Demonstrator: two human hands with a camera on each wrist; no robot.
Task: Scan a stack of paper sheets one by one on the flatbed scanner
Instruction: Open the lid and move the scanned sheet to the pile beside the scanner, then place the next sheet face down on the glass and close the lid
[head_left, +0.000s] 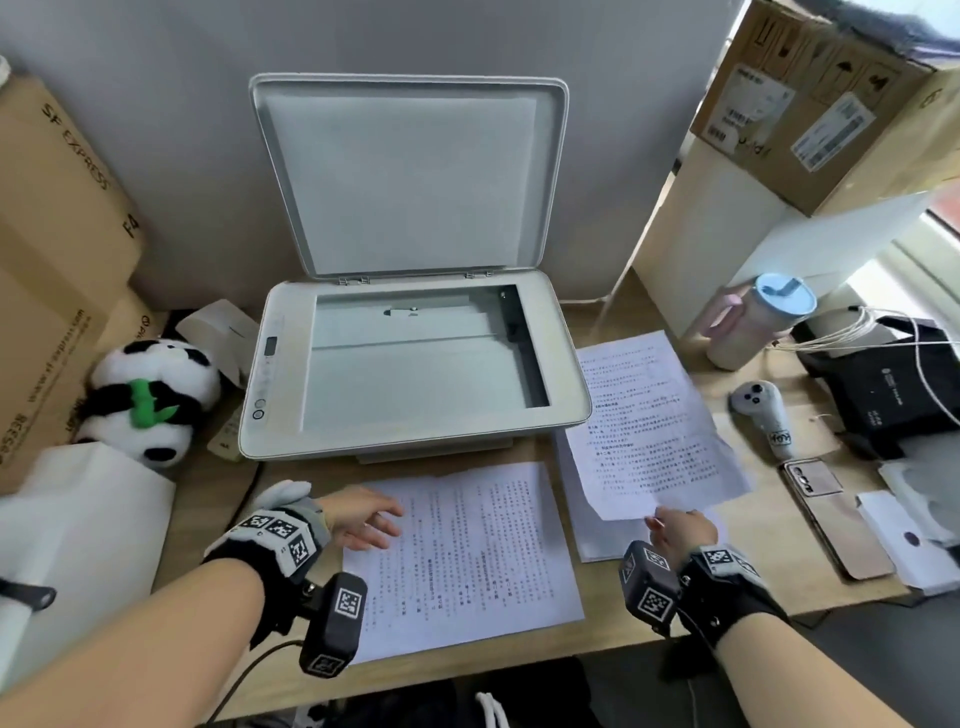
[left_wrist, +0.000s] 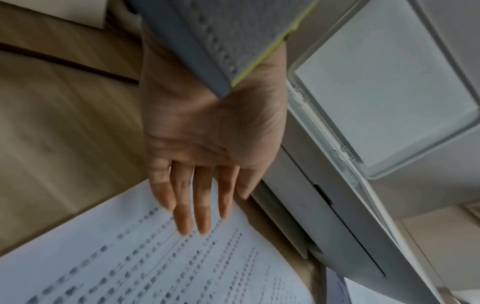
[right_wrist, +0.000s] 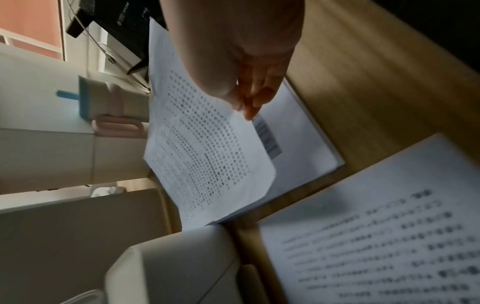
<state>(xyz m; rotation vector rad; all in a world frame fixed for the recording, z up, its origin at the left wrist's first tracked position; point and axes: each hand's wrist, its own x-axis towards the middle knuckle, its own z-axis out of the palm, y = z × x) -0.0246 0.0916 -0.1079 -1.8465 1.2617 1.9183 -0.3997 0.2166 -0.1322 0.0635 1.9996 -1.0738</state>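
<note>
A person's two hands work at a wooden desk (head_left: 769, 587) in front of a flatbed scanner (head_left: 415, 364) whose lid (head_left: 410, 176) stands raised against the wall, leaving the glass (head_left: 421, 358) bare. The right hand (head_left: 683, 532) pinches the near edge of a single printed sheet (head_left: 649, 431) between thumb and fingers (right_wrist: 250, 111), holding it lifted and curling above a pile of papers (head_left: 605, 540) that lies just right of the scanner; the sheet's far end hangs close beside the scanner's right front corner. The left hand (head_left: 363, 517) is flat, its fingers (left_wrist: 202, 209) straight and spread over the left edge of another printed page (head_left: 467, 556), which lies on the desk directly in front of the scanner; whether the fingertips touch the page cannot be told. Both wrists wear black camera mounts with square coded markers. A plush panda (head_left: 150, 400) sits to the scanner's left beside cardboard boxes (head_left: 57, 249), while a blue-lidded tumbler (head_left: 753, 322), a white handheld controller (head_left: 763, 415) and a phone (head_left: 836, 519) lie well to the right.
</note>
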